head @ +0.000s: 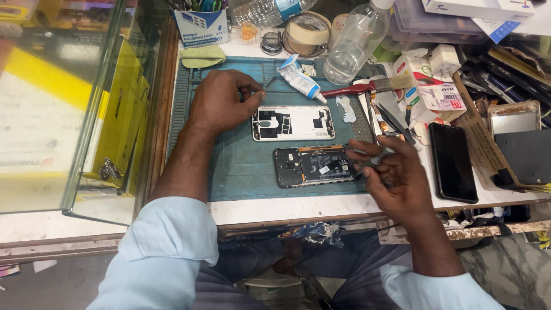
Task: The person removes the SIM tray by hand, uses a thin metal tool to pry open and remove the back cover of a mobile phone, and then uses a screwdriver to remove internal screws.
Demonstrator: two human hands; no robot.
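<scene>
Two opened phone parts lie on a teal work mat (241,166): a white back shell (293,123) farther away and a dark phone body (313,166) with exposed boards nearer me. My left hand (221,102) rests on the mat just left of the white shell, fingertips pinched together at its top left corner; what they pinch is too small to tell. My right hand (396,175) hovers at the right end of the dark body, gripping a thin metal tool (367,158) whose tip points at the phone's edge.
A glue tube (298,78), clear plastic bottle (356,43), tape rolls (308,31), red-handled brush (367,87) and boxes crowd the back and right. A black phone (453,162) lies face up at right. A glass case (74,103) stands at left.
</scene>
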